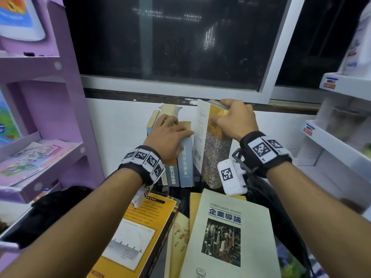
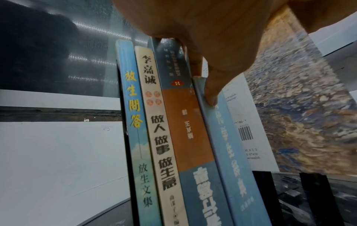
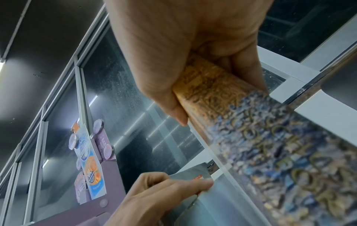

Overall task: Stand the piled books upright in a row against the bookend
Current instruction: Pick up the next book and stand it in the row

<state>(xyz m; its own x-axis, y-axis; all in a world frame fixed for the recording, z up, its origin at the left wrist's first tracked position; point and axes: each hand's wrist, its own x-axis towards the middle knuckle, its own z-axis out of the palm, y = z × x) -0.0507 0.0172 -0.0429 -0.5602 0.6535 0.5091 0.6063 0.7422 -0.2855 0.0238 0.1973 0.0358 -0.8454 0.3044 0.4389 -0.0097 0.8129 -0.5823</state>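
Several books [image 1: 185,167] stand upright in a row, spines toward me. My left hand [image 1: 170,133] lies over their tops, its thumb [image 2: 210,94] pressing the pale blue spine [image 2: 230,152]. A thin black upright edge [image 2: 125,137], perhaps the bookend, borders the row's left side. My right hand [image 1: 232,119] grips the top of a thick mosaic-patterned book [image 1: 215,157], which stands just right of the row, its white back cover facing the row across a narrow gap. In front lie piled books: a yellow one [image 1: 136,227], a pale green "Understanding Business" [image 1: 224,233] and a floral one [image 1: 180,233] beneath.
A purple display shelf [image 1: 50,117] stands close on the left and a white shelf unit [image 1: 331,141] on the right. A dark window [image 1: 170,47] and a white wall [image 1: 120,127] are behind the books. A black object [image 1: 60,207] lies at lower left.
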